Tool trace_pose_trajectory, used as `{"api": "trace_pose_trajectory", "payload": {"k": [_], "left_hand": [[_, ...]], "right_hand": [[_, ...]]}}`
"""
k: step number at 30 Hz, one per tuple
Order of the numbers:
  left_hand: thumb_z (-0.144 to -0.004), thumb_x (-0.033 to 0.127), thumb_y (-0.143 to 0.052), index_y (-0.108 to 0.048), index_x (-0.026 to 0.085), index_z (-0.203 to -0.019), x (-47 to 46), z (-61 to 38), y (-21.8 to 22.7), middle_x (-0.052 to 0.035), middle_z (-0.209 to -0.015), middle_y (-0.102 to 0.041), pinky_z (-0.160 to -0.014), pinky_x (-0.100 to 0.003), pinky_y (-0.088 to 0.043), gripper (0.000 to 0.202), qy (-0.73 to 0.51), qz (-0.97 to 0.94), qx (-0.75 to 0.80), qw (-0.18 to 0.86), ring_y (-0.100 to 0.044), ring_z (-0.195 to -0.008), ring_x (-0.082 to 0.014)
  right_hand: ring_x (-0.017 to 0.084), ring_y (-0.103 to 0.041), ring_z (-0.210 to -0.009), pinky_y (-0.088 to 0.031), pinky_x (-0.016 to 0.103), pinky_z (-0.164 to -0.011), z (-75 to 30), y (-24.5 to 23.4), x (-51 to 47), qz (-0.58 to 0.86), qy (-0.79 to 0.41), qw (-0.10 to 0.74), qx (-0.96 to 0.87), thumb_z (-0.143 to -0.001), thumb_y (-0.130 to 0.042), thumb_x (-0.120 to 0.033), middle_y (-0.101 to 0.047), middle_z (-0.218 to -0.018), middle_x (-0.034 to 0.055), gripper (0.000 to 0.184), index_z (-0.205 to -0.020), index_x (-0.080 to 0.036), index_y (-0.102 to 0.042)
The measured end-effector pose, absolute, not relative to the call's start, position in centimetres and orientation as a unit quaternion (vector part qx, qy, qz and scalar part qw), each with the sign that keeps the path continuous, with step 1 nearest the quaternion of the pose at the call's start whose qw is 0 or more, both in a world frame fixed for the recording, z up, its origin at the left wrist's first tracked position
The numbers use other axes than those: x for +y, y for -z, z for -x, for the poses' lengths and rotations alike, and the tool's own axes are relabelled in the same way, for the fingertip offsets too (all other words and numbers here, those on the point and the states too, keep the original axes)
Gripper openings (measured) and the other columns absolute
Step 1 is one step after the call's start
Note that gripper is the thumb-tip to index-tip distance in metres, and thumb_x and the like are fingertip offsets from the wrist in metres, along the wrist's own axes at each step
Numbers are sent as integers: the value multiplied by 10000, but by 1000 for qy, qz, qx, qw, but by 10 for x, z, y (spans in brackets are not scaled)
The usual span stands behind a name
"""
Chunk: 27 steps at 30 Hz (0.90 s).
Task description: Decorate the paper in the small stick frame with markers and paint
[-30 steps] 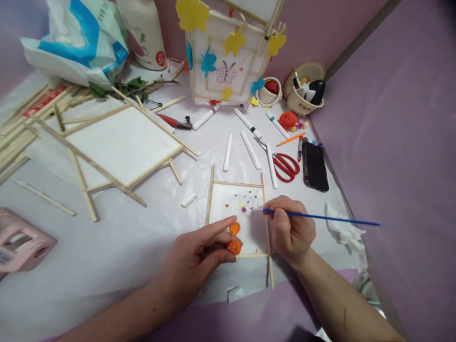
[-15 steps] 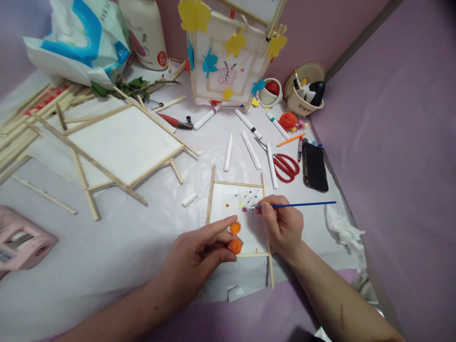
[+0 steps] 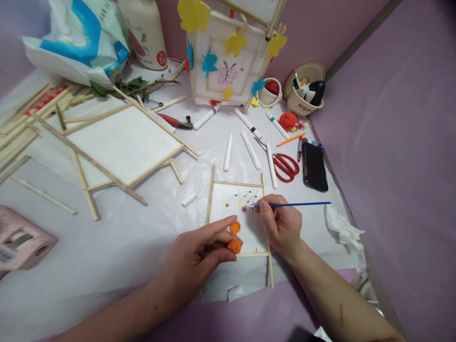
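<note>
My right hand (image 3: 281, 222) is closed around a thin blue paintbrush (image 3: 302, 204). Its tip points left, at a small purple flower on a white paper panel (image 3: 245, 237). Wooden sticks frame the panel, and dark lines with green dots and small yellow and purple marks show on it. Between the fingers of my left hand (image 3: 203, 249) is a small paint pot (image 3: 234, 246) of orange paint, its lid flipped open. That hand hovers over the panel's lower left and hides part of its frame.
Several white markers (image 3: 251, 149), red-handled scissors (image 3: 286, 167) and a phone (image 3: 315, 166) lie beyond the panel. Larger stick frames (image 3: 124, 142) are at left, near a pink sharpener (image 3: 24, 240). A decorated paper lantern (image 3: 228, 61) stands behind; crumpled tissue (image 3: 344, 228) lies right.
The paintbrush has shifted slightly left with my right hand, its tip staying near the purple flower. My left hand and the paint pot have hardly moved.
</note>
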<state>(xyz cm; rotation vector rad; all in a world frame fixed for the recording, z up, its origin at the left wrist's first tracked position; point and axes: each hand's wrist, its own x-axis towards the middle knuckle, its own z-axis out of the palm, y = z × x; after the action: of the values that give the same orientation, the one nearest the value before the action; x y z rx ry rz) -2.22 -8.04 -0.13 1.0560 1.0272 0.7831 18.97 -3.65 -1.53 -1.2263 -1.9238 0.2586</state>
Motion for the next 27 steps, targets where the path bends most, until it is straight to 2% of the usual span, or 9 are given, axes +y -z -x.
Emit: {"api": "trace_pose_trajectory", "payload": {"k": [18, 23, 25, 27], "left_hand": [[-791, 159, -666, -658, 186, -1265, -80, 23, 1, 13, -881, -773, -781, -232, -575, 475, -349, -478, 456, 665, -711, -802, -141], [-783, 142, -671, -659, 215, -1271, -80, 23, 4, 27, -887, -773, -767, -210, -571, 494, -358, -479, 453, 661, -712, -800, -128], [-784, 138, -673, -662, 233, -1268, -81, 22, 5, 38, -875, -770, -759, -199, -568, 493, -369, -481, 446, 659, -709, -786, -119], [-785, 140, -675, -665, 237, -1266, -82, 22, 6, 41, -861, -768, -753, -195, -565, 490, -369, -485, 445, 656, -706, -774, -115]], "right_hand": [[123, -597, -580, -442, 249, -554, -188, 12, -37, 481, -101, 414, -766, -921, -531, -151, -649, -686, 0, 131, -828, -203, -605], [142, -617, -630, -479, 281, -571, -189, 11, -42, 438, -151, 498, -733, -913, -498, -111, -646, -731, 12, 140, -882, -201, -600], [161, -619, -626, -490, 308, -553, -190, 11, -45, 396, -171, 543, -721, -927, -472, -152, -645, -746, 20, 125, -933, -209, -583], [176, -610, -597, -494, 336, -531, -193, 12, -50, 366, -180, 543, -734, -951, -440, -243, -636, -723, 21, 125, -939, -221, -563]]}}
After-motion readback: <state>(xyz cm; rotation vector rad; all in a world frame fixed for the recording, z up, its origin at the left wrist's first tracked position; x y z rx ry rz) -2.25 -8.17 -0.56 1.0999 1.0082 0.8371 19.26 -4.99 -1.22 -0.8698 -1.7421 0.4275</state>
